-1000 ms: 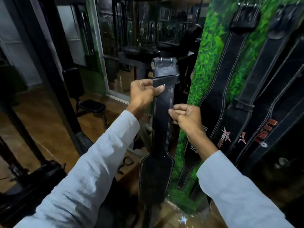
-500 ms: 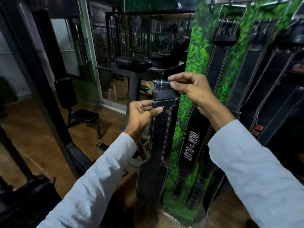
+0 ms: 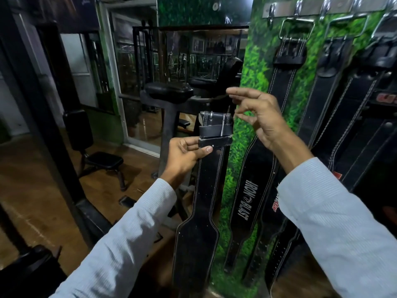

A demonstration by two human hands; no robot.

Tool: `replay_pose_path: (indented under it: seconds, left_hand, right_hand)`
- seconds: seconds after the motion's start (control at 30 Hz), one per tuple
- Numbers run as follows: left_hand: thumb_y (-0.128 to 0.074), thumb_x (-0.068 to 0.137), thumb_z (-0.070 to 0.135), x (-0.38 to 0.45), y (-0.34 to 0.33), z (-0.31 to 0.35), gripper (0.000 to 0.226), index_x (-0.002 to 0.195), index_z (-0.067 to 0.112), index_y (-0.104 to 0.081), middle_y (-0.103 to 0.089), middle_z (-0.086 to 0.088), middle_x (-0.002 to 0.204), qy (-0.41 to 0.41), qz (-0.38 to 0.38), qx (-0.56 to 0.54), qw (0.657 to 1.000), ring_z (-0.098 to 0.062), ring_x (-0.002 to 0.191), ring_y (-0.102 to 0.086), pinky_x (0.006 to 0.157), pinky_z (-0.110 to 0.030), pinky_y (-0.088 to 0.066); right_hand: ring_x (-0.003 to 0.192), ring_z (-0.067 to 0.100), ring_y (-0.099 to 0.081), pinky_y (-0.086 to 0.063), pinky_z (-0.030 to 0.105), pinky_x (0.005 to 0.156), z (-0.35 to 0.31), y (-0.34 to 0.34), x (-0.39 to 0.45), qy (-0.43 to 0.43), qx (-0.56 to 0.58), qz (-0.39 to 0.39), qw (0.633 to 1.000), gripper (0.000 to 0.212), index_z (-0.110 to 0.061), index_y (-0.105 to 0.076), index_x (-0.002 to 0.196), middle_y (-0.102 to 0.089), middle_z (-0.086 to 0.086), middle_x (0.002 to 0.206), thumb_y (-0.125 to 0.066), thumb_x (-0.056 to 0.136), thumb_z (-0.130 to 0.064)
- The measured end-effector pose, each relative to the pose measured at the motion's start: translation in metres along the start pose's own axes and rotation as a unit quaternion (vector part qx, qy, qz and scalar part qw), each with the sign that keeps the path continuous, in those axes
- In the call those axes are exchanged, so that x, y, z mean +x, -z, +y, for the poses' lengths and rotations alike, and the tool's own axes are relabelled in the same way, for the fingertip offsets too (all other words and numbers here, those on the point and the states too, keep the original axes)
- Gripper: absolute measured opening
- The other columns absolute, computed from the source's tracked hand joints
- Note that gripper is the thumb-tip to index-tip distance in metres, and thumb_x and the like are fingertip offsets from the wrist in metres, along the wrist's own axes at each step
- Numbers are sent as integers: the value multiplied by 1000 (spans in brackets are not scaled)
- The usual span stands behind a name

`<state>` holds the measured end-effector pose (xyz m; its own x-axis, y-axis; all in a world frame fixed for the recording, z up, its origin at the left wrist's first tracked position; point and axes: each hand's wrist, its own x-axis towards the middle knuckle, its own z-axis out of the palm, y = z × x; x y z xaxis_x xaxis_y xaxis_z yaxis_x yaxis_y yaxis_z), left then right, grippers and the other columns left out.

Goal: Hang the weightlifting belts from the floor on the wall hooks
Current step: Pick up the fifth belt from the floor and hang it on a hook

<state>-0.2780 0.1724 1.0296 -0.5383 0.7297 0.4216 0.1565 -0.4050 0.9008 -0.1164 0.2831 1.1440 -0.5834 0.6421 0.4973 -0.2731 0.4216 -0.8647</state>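
Three belts (image 3: 285, 87) already hang on the hook rail (image 3: 322, 7); your left hand (image 3: 184, 153) pinches the fourth belt (image 3: 209, 179) below its buckle, right hand (image 3: 260, 117) fingers spread, empty; leftmost hook (image 3: 271, 12) looks free.

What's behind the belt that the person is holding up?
Behind the held belt, gripped by the left hand, show the green leafy wall panel, a machine's dark post and wooden floor. Whatever lies directly behind the strap is covered.

1 belt (image 3: 206, 190) held in 2 hands, 3 belts hanging, 5 wall hooks, 1 bench (image 3: 105, 161)
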Motion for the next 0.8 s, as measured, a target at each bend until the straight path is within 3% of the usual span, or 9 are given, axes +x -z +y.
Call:
replay_pose_path:
  seconds: [0.13,0.2,0.3,0.4,0.47,0.57,0.67,0.77,0.8]
  left_hand:
    - [-76,83,-13,11,-7,-5,30,113,-11,-73,-81,1,85,-5,-21,5,1000,-6,78,-75,72,-19,-60]
    - [-76,83,-12,15,-9,-7,29,112,-10,-74,-81,0,84,-1,-29,-3,1000,-6,77,-75,70,-19,-59]
    - [-76,84,-11,26,-7,-13,28,112,-8,-75,-81,-1,86,-5,-30,-11,999,-8,79,-76,70,-19,-59]
    - [-76,83,-12,36,-9,-14,28,111,-7,-75,-81,-1,85,-9,-39,-20,999,-7,78,-75,69,-19,-59]
    - [-76,83,-13,43,-15,-13,27,110,-7,-75,-81,-1,84,-11,-49,-25,998,-6,75,-75,68,-19,-59]
    - [-76,83,-13,52,-23,-15,26,107,-5,-76,-81,2,81,-10,-63,-25,998,-5,72,-75,65,-18,-58]
    - [-77,83,-12,61,-24,-19,24,106,-6,-76,-81,-1,83,-11,-68,-33,997,-7,74,-75,65,-20,-59]
    - [-77,83,-12,70,-25,-20,23,104,-4,-77,-81,1,80,-17,-70,-33,997,-6,73,-75,65,-18,-58]
    - [-76,83,-12,74,-26,-20,22,104,-5,-77,-80,1,79,-21,-72,-32,997,-5,73,-75,65,-17,-58]
  right_hand:
    - [94,3,-68,-50,29,86,1,-10,12,-112,-188,-26,975,38,-12,-80,103,-79,0,103,-76,86,-46]
    - [83,2,-69,-50,22,75,3,-14,15,-28,-168,-25,985,9,-10,-80,91,-79,3,97,-80,84,-16]
    - [109,11,-72,-58,28,84,1,-2,24,34,-60,-2,998,36,-19,-79,81,-78,3,112,-70,71,14]
    - [109,13,-69,-53,32,87,2,6,34,-43,-137,21,989,17,-13,-82,99,-79,1,113,-77,84,-17]
    - [100,13,-70,-51,33,89,8,5,38,-123,-219,0,968,46,-2,-78,106,-80,3,108,-78,85,-43]
    - [98,10,-72,-54,25,84,10,0,42,-26,-137,-16,990,11,-10,-78,87,-78,7,106,-71,87,-2]
    - [119,15,-68,-55,33,89,-1,8,50,8,-4,30,1000,42,-17,-77,81,-77,3,114,-58,72,19]
    - [100,16,-72,-53,33,80,-4,20,57,-91,-137,76,983,12,-18,-79,98,-78,-2,97,-70,89,-18]
    - [88,15,-71,-51,32,73,-2,22,58,-150,-194,71,967,21,-17,-77,98,-76,-3,88,-72,91,-36]
